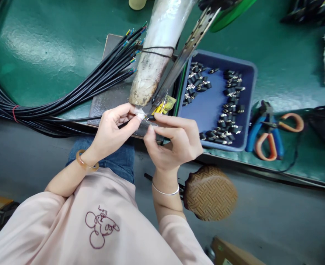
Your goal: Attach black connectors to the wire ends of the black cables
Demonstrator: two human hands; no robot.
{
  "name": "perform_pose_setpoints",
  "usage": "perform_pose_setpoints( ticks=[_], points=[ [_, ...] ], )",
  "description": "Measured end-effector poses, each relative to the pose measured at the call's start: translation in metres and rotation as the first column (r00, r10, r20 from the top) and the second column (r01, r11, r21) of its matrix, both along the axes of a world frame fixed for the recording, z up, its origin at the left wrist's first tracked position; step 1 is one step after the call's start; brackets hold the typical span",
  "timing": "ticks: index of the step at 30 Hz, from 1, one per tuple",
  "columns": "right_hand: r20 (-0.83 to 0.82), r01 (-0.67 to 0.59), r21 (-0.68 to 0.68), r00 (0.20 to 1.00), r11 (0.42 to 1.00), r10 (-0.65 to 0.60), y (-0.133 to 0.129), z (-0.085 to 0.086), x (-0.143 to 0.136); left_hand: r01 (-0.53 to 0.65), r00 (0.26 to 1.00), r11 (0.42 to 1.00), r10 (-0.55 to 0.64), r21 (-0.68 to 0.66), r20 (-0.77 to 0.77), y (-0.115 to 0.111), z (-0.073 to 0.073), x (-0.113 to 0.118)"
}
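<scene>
My left hand [116, 127] pinches the end of a black cable [89, 118], with white wrapping [139, 112] about its fingertips. Close to its right, my right hand [176, 138] has thumb and fingers closed around a small black connector [150, 117], partly hidden by the fingers. The two hands almost meet just below the tip of a white plastic-wrapped tube [157, 48]. From the left comes a bundle of black cables [96, 81], their ends showing coloured wires. Blue tray [252, 99] holds many black connectors [229, 119] with metal pins, to the right of my right hand.
A perforated metal bar [190, 44] slants down beside the tube. Blue-handled cutters [255, 132] and orange-handled scissors [266, 147] lie right of the tray on the green table [284, 66]. A yellow piece [166, 105] is behind my hands. A round woven-pattern stool [210, 193] stands below the table edge.
</scene>
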State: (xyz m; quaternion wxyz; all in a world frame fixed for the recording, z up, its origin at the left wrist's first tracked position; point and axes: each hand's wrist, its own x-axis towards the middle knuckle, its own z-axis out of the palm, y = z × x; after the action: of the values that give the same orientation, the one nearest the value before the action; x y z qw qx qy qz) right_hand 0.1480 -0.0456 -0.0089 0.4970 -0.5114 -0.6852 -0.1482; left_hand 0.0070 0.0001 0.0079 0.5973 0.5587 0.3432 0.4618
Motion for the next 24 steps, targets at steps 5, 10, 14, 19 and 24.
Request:
perform_pose_setpoints(
  ticks=[5,10,14,19,24],
  points=[
    [-0.021,0.002,-0.007,1.000,1.000,-0.002,-0.0029,-0.0033,0.0022,0.006,0.999,1.000,-0.007,-0.022,-0.047,-0.0025,-0.0044,0.0013],
    [-0.035,-0.006,-0.016,0.999,1.000,0.006,-0.0040,-0.0063,0.0025,0.009,0.999,0.998,-0.012,-0.056,-0.050,-0.0044,-0.0060,0.0003],
    [-0.021,0.014,-0.017,1.000,1.000,-0.014,-0.0043,-0.0070,0.0013,0.019,0.998,0.998,-0.022,-0.068,-0.052,-0.0055,-0.0047,-0.0010],
    [-0.026,0.010,-0.023,1.000,1.000,-0.010,-0.0064,-0.0067,0.0000,0.022,0.998,0.998,-0.026,-0.059,-0.060,-0.0074,-0.0044,-0.0020],
    [-0.049,-0.015,-0.024,0.999,1.000,0.014,-0.0081,-0.0058,-0.0009,0.027,0.997,0.997,-0.031,-0.067,-0.064,-0.0085,-0.0048,-0.0031]
  ],
)
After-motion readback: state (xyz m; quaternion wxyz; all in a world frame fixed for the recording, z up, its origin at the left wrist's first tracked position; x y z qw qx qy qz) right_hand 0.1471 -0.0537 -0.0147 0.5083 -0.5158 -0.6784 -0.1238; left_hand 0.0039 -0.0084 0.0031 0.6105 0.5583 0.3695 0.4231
